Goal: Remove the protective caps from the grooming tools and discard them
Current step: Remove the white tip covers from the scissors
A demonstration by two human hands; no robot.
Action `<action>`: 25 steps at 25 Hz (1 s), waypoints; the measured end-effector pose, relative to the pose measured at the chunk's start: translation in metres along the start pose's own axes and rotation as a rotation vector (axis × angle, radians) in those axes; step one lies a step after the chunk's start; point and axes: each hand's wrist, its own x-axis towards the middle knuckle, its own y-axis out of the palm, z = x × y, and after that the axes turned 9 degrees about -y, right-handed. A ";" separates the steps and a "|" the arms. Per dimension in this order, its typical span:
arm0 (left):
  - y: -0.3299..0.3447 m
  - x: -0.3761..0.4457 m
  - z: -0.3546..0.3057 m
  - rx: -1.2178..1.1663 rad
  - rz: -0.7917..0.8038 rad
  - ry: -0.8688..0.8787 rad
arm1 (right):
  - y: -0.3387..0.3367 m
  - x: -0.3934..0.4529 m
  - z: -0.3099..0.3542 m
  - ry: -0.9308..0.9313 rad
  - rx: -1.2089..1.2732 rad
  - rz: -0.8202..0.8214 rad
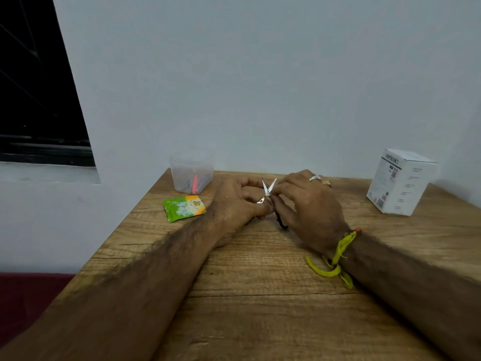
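Mid-step, judging by bare blades: small scissors (268, 191) held splayed open above table (260, 295) centre, no cap visible. Left hand (239, 201) curled round one handle, right hand (307, 201) pinching other. Clear tub (192, 171) at ten o'clock, holding pink tool. Next, probably: closing blades, fetching another capped tool.

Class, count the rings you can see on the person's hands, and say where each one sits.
2: a silver ring and a gold ring, on neighbouring fingers of the right hand. The curled left hand may hide others.
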 end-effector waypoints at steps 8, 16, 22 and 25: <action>0.003 0.003 -0.006 -0.018 -0.128 -0.092 | -0.002 0.003 -0.007 -0.119 0.058 0.020; 0.002 0.003 -0.005 0.011 -0.157 -0.086 | -0.003 0.001 -0.006 -0.104 0.109 0.032; 0.002 0.003 -0.003 -0.045 -0.148 -0.072 | -0.004 -0.001 -0.004 -0.117 0.117 0.076; 0.001 0.004 -0.004 -0.072 -0.142 -0.074 | -0.006 0.000 -0.002 -0.113 0.131 0.087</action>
